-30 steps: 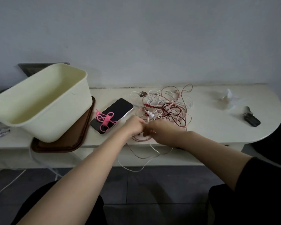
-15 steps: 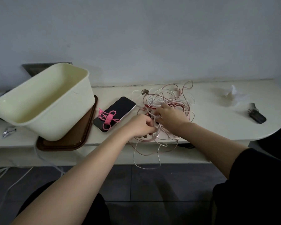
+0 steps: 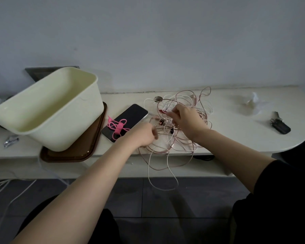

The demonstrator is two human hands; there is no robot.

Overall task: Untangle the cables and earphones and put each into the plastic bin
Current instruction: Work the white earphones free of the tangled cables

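The tangle of cables and earphones (image 3: 180, 128) lies on the table (image 3: 236, 134) straight ahead of both hands, a loose heap of pale and reddish cords with no clear long axis, though several loops spill over the near edge and hang towards the floor. The right hand (image 3: 186, 118) sits on top of the heap, fingers curled and tips drawn together on a pale strand at its left side. The left hand (image 3: 144, 136) is at the near-left fringe, closed into a loose fist. Cords run right by it, but I cannot tell whether one is actually caught between its fingers. The two hands stand a little apart, so any strand shared between them would run roughly left to right. The plastic bin (image 3: 48, 110) stands well off to the left on a brown tray (image 3: 87, 148), its mouth tipped towards the viewer, and nothing shows inside it, so I judge the sorting has barely begun. The left hand is the nearer one for a drop. Between bin and heap lies a phone (image 3: 130, 115) with a pink tied cord (image 3: 118, 126) on its screen. Away to the right are keys (image 3: 280, 125) and a crumpled tissue (image 3: 253, 101)
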